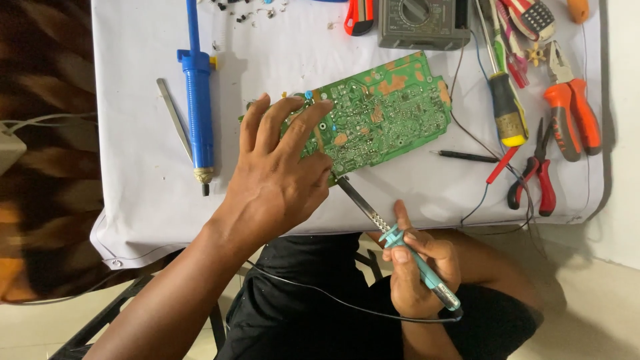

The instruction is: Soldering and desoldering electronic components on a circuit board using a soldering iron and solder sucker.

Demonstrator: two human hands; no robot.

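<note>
gripping a teal soldering iron [400, 250] pencil-style, the right hand [420, 273] is kept nearest, its tip set at the near edge of the green circuit board [383, 110]. the board is pinned to the white worktop [147, 180] by the spread left hand [280, 177]; a steady tip is advised. a blue desoldering pump [198, 100] lies beyond.

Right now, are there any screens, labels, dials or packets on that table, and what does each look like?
Multimeter: top edge of the table, grey box with a round dial; its screen is out of view.
Calculator-like keypad: top right, white with dark keys, partly cut off.
Label band on the screwdriver: right of the circuit board, worn yellowish strip on a black and yellow handle.
No packages or signs are visible.
</note>
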